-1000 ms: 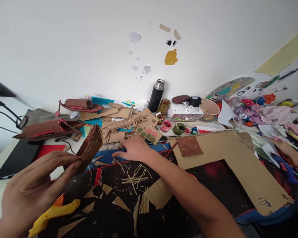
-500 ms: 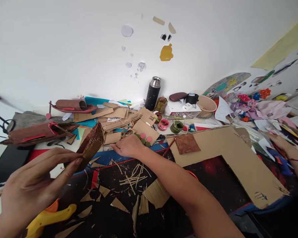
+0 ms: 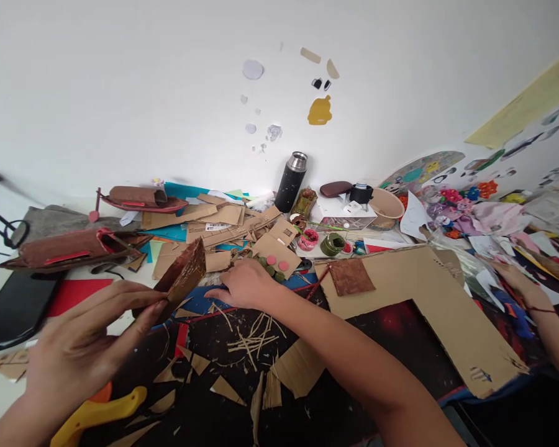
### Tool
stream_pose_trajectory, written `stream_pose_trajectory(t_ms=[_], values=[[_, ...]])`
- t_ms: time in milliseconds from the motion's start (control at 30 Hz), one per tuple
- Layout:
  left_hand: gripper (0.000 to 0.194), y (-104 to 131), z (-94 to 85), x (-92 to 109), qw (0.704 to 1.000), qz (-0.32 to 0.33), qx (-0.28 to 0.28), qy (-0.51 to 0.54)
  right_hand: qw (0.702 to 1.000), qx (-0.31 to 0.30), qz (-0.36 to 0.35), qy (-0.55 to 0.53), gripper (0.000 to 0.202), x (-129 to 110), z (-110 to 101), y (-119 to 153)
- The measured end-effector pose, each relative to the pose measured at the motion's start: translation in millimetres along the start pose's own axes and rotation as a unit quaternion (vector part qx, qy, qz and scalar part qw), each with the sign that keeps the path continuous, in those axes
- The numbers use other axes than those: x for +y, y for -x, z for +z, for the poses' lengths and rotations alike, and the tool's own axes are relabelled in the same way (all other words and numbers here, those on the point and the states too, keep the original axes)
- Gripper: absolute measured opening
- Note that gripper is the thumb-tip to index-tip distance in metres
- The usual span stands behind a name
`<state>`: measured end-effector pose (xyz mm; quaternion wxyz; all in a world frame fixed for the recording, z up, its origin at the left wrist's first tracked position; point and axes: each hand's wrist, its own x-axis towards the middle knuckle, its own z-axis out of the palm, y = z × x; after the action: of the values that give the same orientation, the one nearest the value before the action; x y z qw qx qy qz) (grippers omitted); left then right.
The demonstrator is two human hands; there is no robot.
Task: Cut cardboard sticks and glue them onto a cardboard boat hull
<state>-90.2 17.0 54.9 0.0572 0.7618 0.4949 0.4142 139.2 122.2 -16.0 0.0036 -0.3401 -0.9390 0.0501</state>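
Note:
My left hand (image 3: 81, 344) pinches a brown-painted folded cardboard piece (image 3: 186, 279) between thumb and fingers and holds it raised at the left. My right hand (image 3: 246, 284) reaches over the far edge of the dark work surface, beside loose cardboard scraps (image 3: 218, 261) and the small green and pink discs (image 3: 271, 261). Its thumb stands apart from the fingers, whose tips are partly hidden; I see nothing held in it. Below lie thin cardboard strips (image 3: 254, 338). A brown-painted cardboard square (image 3: 353, 277) rests on a large cardboard sheet (image 3: 451, 323) to the right.
Two brown model boats (image 3: 135, 197) stand at the left. At the back are a black flask (image 3: 292, 180), a red paint pot (image 3: 308, 239) and a green paint pot (image 3: 333, 244). A yellow-handled tool (image 3: 102, 413) lies lower left. Another person's hand (image 3: 517, 276) is at the right.
My right hand has shifted slightly, and its thumb now stands farther from the fingers. My left hand keeps its hold on the brown cardboard piece. The camera view has shifted a little.

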Motion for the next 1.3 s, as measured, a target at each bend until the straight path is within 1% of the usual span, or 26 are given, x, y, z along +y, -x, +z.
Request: stream_pose_trajectory(t_ms=[100,167,267,367,433,533,633,733,833,967,1100,1167,1300], values=[[0.011,1,0.4,-1,1.000,0.006,-0.011,-0.011,1.000,0.003,-0.002,-0.014,0.069,-2,-2,5],[0.010,1,0.6,-3,1.000,0.014,-0.017,-0.020,0.999,-0.004,0.017,-0.028,0.070,-4,-2,6],[0.009,2,0.3,-6,0.999,0.036,-0.010,-0.028,0.997,-0.021,0.051,-0.050,0.070,-7,1,5],[0.011,2,-0.9,-8,0.998,0.051,0.001,-0.041,0.996,-0.027,0.060,-0.055,0.069,-8,5,3],[0.012,2,-1.4,-8,0.997,0.051,0.001,-0.051,0.997,-0.019,0.056,-0.054,0.069,-9,7,3],[0.011,1,-0.3,-8,0.997,0.051,-0.006,-0.052,0.997,0.011,0.053,-0.050,0.072,-9,11,2],[0.010,-4,2.3,-11,0.998,0.051,-0.013,-0.042,0.997,0.039,0.050,-0.050,0.069,-8,14,1],[0.009,-11,4.0,-14,0.998,0.045,-0.004,-0.038,0.996,0.056,0.042,-0.047,0.065,-5,16,-1],[0.009,-17,3.1,-17,0.998,0.038,0.008,-0.046,0.996,0.068,0.047,-0.036,0.063,-1,17,-5],[0.012,-20,-1.8,-20,0.998,0.039,-0.002,-0.047,0.996,0.078,0.043,-0.020,0.062,5,17,-12],[0.010,-20,-5.4,-23,1.000,0.023,0.004,-0.020,0.998,0.062,0.024,-0.003,0.062,10,19,-19],[0.009,-20,-4.9,-23,1.000,0.019,0.008,-0.011,0.998,0.052,0.023,0.003,0.062,12,21,-22],[0.012,-22,-1.9,-18,0.999,0.024,0.007,-0.025,0.998,0.057,0.039,0.006,0.061,18,23,-27]])
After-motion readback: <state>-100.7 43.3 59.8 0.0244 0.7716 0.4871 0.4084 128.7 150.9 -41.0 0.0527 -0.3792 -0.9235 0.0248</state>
